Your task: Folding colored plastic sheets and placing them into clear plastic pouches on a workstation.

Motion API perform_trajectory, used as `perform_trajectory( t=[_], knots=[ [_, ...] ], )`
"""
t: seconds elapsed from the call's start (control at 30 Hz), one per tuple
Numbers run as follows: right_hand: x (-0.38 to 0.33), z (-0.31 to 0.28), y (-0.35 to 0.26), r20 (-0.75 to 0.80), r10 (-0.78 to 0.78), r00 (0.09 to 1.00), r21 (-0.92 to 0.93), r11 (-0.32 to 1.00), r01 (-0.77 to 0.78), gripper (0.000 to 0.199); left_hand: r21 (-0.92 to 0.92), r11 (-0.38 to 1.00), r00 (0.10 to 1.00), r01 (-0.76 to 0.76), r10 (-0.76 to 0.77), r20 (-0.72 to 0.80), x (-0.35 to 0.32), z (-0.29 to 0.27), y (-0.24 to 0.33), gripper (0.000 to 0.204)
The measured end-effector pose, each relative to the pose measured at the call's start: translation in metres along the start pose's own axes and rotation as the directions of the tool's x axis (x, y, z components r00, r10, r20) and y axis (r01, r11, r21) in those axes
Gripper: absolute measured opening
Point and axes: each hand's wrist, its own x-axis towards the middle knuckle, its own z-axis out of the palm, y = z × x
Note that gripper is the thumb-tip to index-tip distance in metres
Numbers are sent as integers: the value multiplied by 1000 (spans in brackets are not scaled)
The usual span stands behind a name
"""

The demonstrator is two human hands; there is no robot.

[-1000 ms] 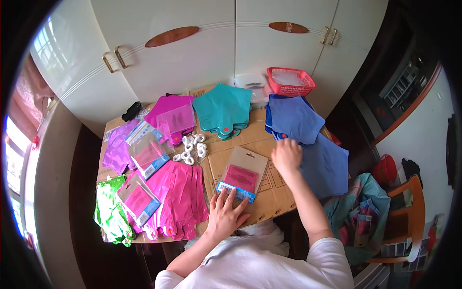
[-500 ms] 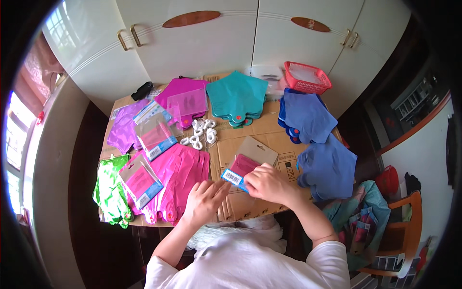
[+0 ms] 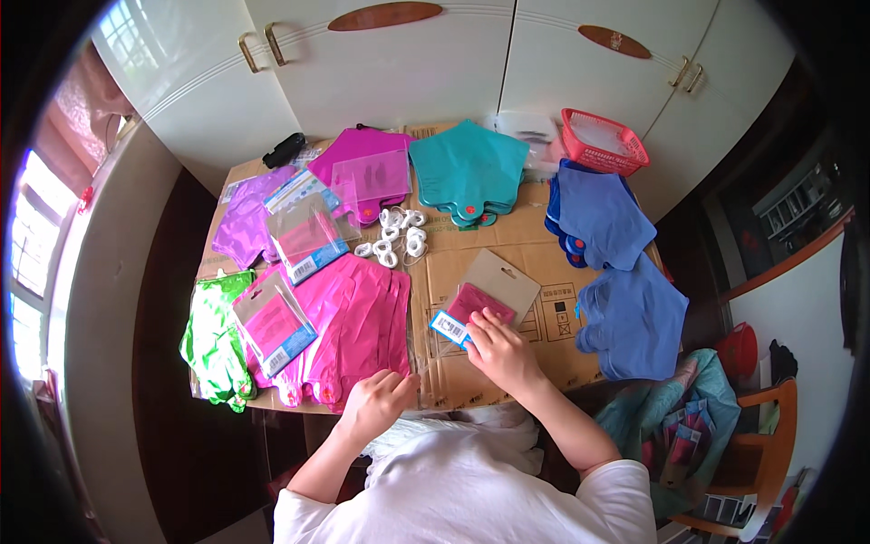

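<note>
My right hand presses on the near end of a clear flat packet with a pink folded item inside and a blue label strip, lying on the cardboard-covered table. My left hand is curled at the table's near edge, beside a stack of pink foil balloons, its fingers pinching a thin clear film; what it grips is hard to tell. A heap of small white clips lies at the table's middle.
Purple, magenta, teal, blue and green foil balloon stacks ring the table. Filled packets lie on the left. A red basket stands at back right. White cupboard doors rise behind; a wooden chair sits right.
My right hand came back from the blue stack onto the packet's near end. My left hand left the packet and moved to the table's near edge by the pink balloons.
</note>
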Motion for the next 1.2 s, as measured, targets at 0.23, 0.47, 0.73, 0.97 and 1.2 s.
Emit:
perform_trajectory(
  t=[0.23, 0.47, 0.73, 0.97, 1.2],
  knots=[
    [0, 0, -3, -23, -23, 999, -44, 999, 22, 28, 36, 999, 1000, -20, 20, -5, 8, 9, 5, 20],
    [4, -10, 0, 64, 74, 995, 131, 988, -82, 32, 125, 980, 987, 157, -161, 19, 41, 23, -2, 16],
    [-1, -1, 18, 81, 0, 997, 178, 984, -14, 40, -50, 977, 977, 208, -210, -26, 50, 27, -7, 13],
    [5, -4, 11, 123, 125, 985, 87, 987, -136, 90, -107, 979, 985, 172, -173, -4, 46, 20, -10, 32],
    [4, -2, 22, 160, 91, 983, 147, 982, -115, 95, -140, 985, 992, 100, -109, -59, 49, 19, -16, 32]
  ],
)
